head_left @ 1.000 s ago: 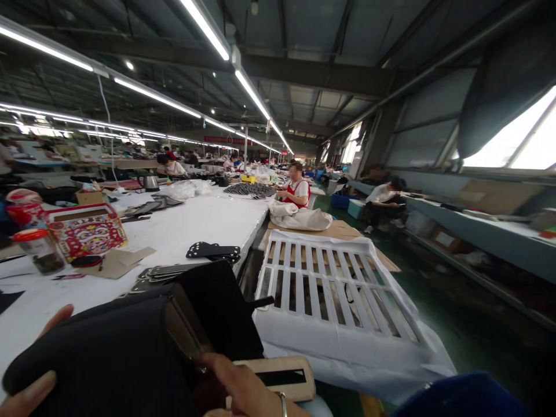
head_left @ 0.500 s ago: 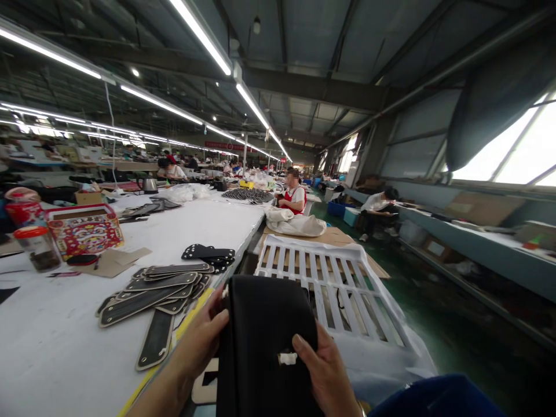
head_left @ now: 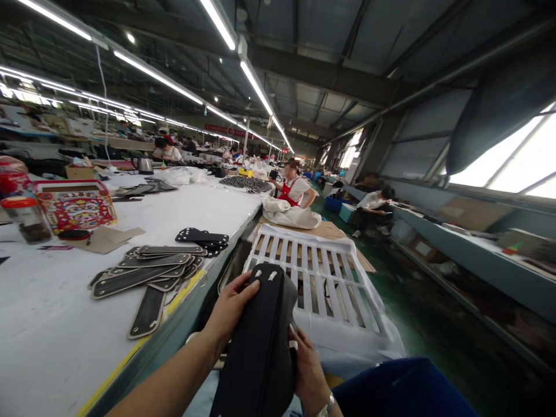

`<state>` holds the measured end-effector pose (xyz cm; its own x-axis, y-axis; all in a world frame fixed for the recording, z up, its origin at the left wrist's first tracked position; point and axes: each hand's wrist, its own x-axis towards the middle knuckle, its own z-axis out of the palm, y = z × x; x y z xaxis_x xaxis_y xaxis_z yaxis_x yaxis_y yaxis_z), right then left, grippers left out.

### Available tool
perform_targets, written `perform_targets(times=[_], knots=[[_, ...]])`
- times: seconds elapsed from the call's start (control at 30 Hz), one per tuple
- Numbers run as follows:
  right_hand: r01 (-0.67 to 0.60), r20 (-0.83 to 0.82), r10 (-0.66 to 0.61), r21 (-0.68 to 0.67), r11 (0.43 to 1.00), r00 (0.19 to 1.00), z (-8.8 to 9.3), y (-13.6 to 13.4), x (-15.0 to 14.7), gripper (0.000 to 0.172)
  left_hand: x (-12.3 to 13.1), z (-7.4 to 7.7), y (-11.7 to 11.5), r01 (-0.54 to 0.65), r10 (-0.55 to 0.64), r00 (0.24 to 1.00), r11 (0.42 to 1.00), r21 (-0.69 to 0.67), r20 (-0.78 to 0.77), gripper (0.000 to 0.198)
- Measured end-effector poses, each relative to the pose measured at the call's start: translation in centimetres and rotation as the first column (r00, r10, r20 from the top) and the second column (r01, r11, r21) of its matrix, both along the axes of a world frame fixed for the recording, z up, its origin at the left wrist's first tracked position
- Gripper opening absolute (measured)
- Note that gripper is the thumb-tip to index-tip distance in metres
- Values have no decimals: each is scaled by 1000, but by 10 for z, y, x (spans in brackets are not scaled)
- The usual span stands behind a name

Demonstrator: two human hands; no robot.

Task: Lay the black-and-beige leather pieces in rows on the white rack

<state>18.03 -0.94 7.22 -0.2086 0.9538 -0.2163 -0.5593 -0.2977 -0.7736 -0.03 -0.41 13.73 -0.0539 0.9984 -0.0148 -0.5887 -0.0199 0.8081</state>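
Note:
A black leather bag (head_left: 263,341) stands on edge in front of me, over my lap. My left hand (head_left: 230,304) grips its upper left side, fingers curled over the top near two pale metal studs. My right hand (head_left: 306,365) holds its right side, thumb pressed against the edge. Just left of the bag, several flat black leather strips (head_left: 145,272) lie spread on the white table (head_left: 52,324) beside a smaller black studded piece (head_left: 202,237).
A white slatted plastic crate (head_left: 319,278) stands just beyond the bag. A colourful box (head_left: 76,205) and a red-lidded jar (head_left: 26,217) sit at the table's left. A person in a red apron (head_left: 295,188) works further down. The green-floored aisle (head_left: 417,313) runs on the right.
The bag has turned from flat-on to edge-on between my hands. My left hand moved up to its top. The view dropped slightly, and the leather strips came into sight.

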Motion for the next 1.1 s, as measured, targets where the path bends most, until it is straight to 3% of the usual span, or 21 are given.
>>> perform_targets(times=[0.1,0.33,0.43,0.5,0.6,0.73,0.77,0.83,0.93,1.0,1.1], knots=[[-49,-2,49,-15,999,999,-6,-1,-6,30,0,0,-2,-1,1,1000,1000,-3,-9,49],[-75,22,74,36,997,997,-3,-8,-4,35,-1,-5,-10,28,-28,1000,999,-16,14,51],[-104,29,103,25,994,994,-4,-10,-2,34,-1,0,-19,26,-26,1000,997,70,-9,51],[-161,44,160,31,986,986,-4,-10,-2,31,-1,6,-25,69,-66,998,982,174,-25,62],[-213,97,207,57,975,973,-4,-8,-5,28,-3,10,-32,181,-175,983,959,217,-47,78],[-231,288,188,122,965,939,2,-4,-3,36,-10,-1,-38,193,-185,981,960,201,-58,70],[-233,400,152,161,959,904,7,-4,1,38,-13,-5,-40,183,-175,983,961,206,-55,67],[-172,639,-82,325,930,765,23,-7,9,39,-16,-13,-44,137,-130,991,969,208,-43,62],[-159,732,-522,634,757,437,59,-19,14,29,-17,-14,-51,46,-35,997,984,173,-67,61],[-330,737,-593,676,659,324,85,-27,6,24,-13,-9,-55,7,16,992,985,172,-127,61],[-536,791,-553,595,599,260,108,-30,-16,26,-7,1,-58,-60,108,970,974,218,-219,61]])
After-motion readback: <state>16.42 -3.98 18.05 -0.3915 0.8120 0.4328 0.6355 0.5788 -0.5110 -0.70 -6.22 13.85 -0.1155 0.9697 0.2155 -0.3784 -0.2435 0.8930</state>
